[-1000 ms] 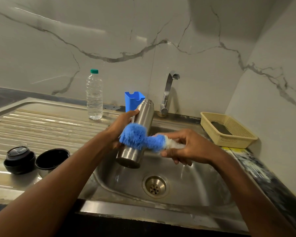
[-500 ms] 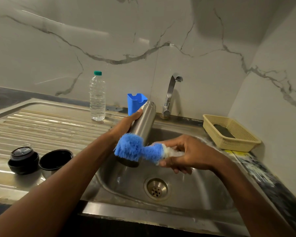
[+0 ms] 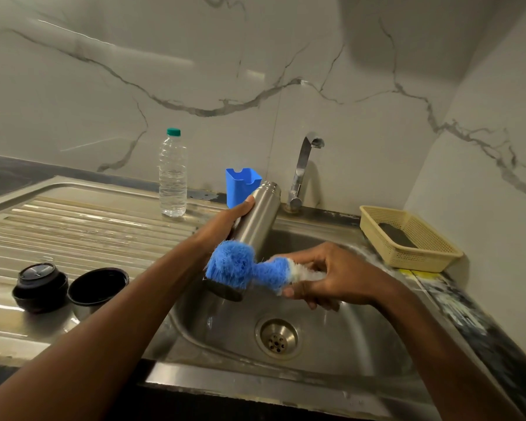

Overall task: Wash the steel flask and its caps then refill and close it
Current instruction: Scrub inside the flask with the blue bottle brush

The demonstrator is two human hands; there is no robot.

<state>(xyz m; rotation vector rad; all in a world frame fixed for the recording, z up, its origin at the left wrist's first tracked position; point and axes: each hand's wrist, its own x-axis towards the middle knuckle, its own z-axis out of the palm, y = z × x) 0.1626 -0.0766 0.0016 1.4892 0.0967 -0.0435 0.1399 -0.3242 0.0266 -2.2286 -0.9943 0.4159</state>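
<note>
Brush (image 3: pixel 234 264) now lower on flask (image 3: pixel 257 215), near base. Left hand (image 3: pixel 225 220) gripping flask, right hand (image 3: pixel 331 276) gripping brush. Outside scrub probably nearly done; caps (image 3: pixel 70 287) unwashed on counter (image 3: pixel 82 226).

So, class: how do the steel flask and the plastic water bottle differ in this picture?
The steel flask is opaque metal; the plastic water bottle is clear. The flask is tilted over the sink, held by the left hand; the bottle stands upright, untouched. The flask is uncapped; the bottle has a green cap. Both are tall cylinders.
</note>
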